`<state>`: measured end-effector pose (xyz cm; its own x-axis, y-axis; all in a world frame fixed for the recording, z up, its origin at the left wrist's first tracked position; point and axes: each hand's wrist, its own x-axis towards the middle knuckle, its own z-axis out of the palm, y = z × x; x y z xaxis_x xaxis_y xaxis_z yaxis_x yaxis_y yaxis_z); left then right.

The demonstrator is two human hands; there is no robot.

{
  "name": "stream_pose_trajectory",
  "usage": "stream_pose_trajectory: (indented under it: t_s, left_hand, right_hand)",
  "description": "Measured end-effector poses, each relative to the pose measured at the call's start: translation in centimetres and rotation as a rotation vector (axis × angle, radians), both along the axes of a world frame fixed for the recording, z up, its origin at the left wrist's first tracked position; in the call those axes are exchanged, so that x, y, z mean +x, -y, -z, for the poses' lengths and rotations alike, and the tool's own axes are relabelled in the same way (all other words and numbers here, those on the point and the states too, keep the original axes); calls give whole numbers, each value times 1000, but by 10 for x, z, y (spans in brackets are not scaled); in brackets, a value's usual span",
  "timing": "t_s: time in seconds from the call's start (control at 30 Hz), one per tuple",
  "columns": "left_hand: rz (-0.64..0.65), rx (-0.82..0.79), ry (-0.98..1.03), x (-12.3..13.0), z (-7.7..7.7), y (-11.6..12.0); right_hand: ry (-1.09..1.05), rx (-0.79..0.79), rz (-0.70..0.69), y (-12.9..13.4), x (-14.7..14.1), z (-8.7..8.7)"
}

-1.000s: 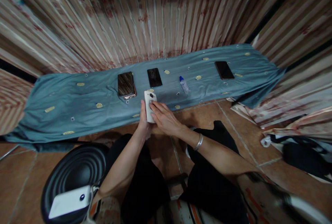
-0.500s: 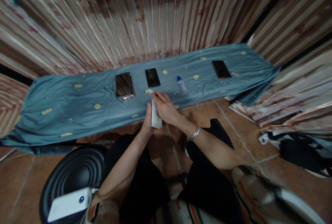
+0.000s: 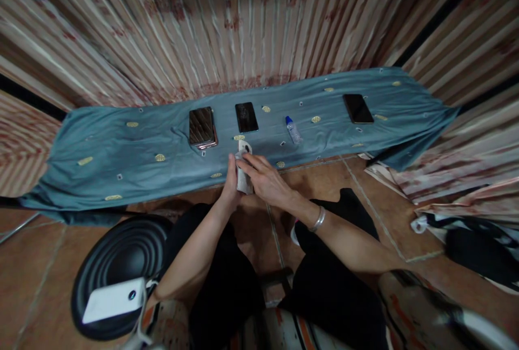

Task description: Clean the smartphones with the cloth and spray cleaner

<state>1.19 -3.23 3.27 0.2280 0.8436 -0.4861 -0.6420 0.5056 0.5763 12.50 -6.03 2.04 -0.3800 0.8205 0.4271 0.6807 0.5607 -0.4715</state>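
Observation:
A white phone (image 3: 245, 183) is tilted up over the near edge of the bench, with a dark camera spot at its far end. My left hand (image 3: 230, 183) grips it along the left side, thumb up. Across its back lie the fingers of my right hand (image 3: 270, 179), bent and pressing a small pale cloth (image 3: 240, 154), mostly hidden, against it. Just beyond, a dark phone (image 3: 246, 117) lies flat on the blue cloth cover. To the right of that is a clear bottle with a blue cap (image 3: 293, 131), lying on its side.
A stack of phones (image 3: 201, 125) lies left on the blue-covered bench (image 3: 141, 169); another dark phone (image 3: 358, 108) lies far right. Curtains (image 3: 243, 31) hang behind. Beside my left leg, a black round stool (image 3: 121, 252) bears a white power bank (image 3: 111, 301) with a cable.
My right hand has slid back toward me along the phone, uncovering its far end and camera spot. The whole view has shifted slightly.

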Motion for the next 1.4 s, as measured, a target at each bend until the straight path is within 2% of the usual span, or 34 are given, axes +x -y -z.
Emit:
stream_pose_trajectory:
  t_s: [0.17, 0.33, 0.5, 0.77, 1.0, 1.27, 1.4]
  left_hand:
    - [24, 7, -42, -10, 8, -3]
    - [76, 12, -78, -18, 15, -5]
    - [60, -38, -159, -22, 14, -12]
    - [35, -34, -110, -27, 11, -20]
    - [72, -8, -108, -23, 5, -13]
    - [-10, -61, -105, -11, -4, -2]
    - [-17, -17, -78, -5, -6, 1]
  right_hand:
    - [-28, 11, -61, 12, -4, 6]
    - [-37, 33, -114, 21, -7, 5]
    - [-60, 85, -166, 25, -11, 7]
    - [-43, 184, -226, 26, -8, 5]
    - [-5, 128, -144, 22, -8, 9]
    - [5, 29, -66, -1, -8, 11]
    - [-9, 16, 5, -13, -7, 8]
